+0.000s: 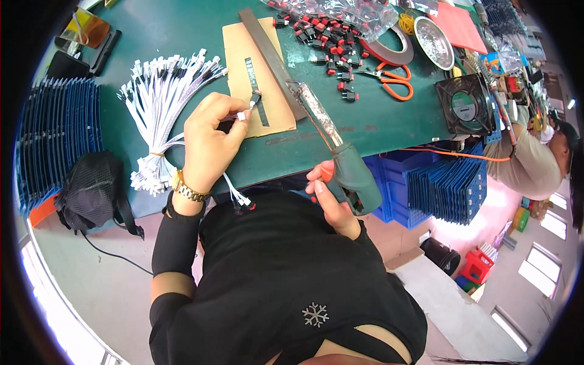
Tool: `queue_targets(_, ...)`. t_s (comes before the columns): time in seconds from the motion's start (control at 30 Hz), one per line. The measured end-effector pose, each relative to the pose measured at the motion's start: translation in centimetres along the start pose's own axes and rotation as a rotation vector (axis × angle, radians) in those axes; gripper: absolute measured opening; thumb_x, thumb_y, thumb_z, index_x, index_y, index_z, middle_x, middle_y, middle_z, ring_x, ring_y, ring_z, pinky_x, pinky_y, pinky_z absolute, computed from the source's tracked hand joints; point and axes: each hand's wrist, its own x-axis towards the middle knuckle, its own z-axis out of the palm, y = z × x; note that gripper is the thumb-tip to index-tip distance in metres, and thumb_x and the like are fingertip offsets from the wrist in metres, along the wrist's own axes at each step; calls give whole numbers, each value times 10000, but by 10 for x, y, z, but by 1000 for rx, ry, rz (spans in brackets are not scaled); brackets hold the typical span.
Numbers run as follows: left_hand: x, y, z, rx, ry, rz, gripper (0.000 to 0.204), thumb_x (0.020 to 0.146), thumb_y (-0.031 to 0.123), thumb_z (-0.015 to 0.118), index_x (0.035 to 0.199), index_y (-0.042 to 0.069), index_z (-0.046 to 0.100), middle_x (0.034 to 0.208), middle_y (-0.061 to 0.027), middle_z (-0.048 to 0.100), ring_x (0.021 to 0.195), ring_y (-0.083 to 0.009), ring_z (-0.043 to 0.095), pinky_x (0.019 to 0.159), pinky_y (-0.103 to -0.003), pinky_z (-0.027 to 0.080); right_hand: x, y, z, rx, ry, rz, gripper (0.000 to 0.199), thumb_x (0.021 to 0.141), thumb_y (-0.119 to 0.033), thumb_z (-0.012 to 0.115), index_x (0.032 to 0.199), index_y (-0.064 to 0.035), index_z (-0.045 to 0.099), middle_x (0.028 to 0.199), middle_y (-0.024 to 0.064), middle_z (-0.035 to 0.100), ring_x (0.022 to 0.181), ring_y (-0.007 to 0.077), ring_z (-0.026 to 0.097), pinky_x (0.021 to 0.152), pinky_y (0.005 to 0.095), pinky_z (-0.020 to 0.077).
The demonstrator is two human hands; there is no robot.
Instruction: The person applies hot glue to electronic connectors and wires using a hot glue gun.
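Pinched in the fingers of my left hand (213, 134) is a thin white wire lead (239, 116). Its end reaches a small black switch-like part (255, 96) lying on a cardboard piece (234, 39). The rest of the lead hangs below my wrist over the table edge, ending in small connectors (242, 202). My right hand (333, 204) is wrapped round the handle of a green soldering gun (354, 173). The gun's metal barrel points up and left, its tip by a dark flat bar (267, 58) across the cardboard. A tied bundle of white wire leads (161, 109) lies left of my left hand.
Loose black-and-red switches (331, 45), orange-handled scissors (395, 82), a tape roll (395, 52), a metal bowl (433, 42) and a fan (465, 104) lie to the right. Blue racks (61, 131) and a black bag (94, 188) are at left. Another person (535, 152) sits far right.
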Motion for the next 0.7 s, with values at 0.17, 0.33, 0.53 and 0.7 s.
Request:
queue_targets(0.17,0,-2,2,5,26,-18,76,742,-16,646,794,1,593,757,-76,569,657,-177,581,625,-262,482,-1,-17,-2,-176,-15,62,279,806,34,585,1080,-7,545,899,89,601,710,128,590,647,265,500)
queue_targets(0.33,1,-5,3,-5,20,-36,80,713,-28,622,770,2,575,747,-75,560,652,-174,574,620,-263,479,-7,-11,-6,-609,-68,-23,270,689,-38,687,954,-72,651,864,72,658,686,205,648,597,285,513)
queue_targets(0.53,4,-4,5,9,6,-75,84,699,-30,620,760,-3,569,736,-75,556,629,-167,568,599,-264,473,-7,-4,-12,-689,-78,-60,298,667,-47,690,963,-45,651,878,88,660,682,224,643,589,283,514)
queue_targets(0.7,4,-4,4,33,-36,-111,73,703,-34,598,763,-2,570,757,-50,556,674,-134,567,655,-238,480,1,-3,-14,-751,-167,-220,301,648,-45,688,945,-27,644,881,119,652,655,236,633,558,284,511)
